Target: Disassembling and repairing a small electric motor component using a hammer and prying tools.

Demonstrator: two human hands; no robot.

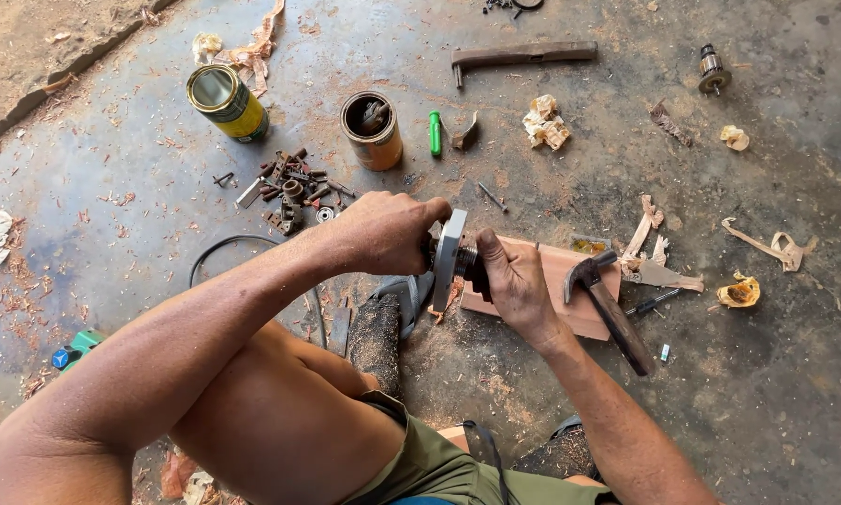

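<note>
Left hand (pixel 388 232): grip clenched around the body of the tool just left of the grey metal disc (pixel 448 259); knuckles up, forearm running in from the lower left
Right hand (pixel 514 281): grip wrapped on the threaded hub (pixel 467 257) at the disc's right face; fingers curled, wrist over the wooden board (pixel 580 299)
Disc: stands on edge between the two hands, held just above the concrete floor (pixel 767 374); flat faces turned left and right
Long axis: the hub and the part under the left hand run roughly left to right, level with the floor
Edges: claw hammer (pixel 612 304) lies on the board just right of the right hand, head up, handle slanting down-right; knee and foot close below the disc
Open room: bare floor lies to the right and lower right; pile of bolts (pixel 294 192), rusty tin (pixel 372 129) and yellow can (pixel 227 101) sit beyond the left hand; black cable (pixel 219 248) curves at its left
</note>
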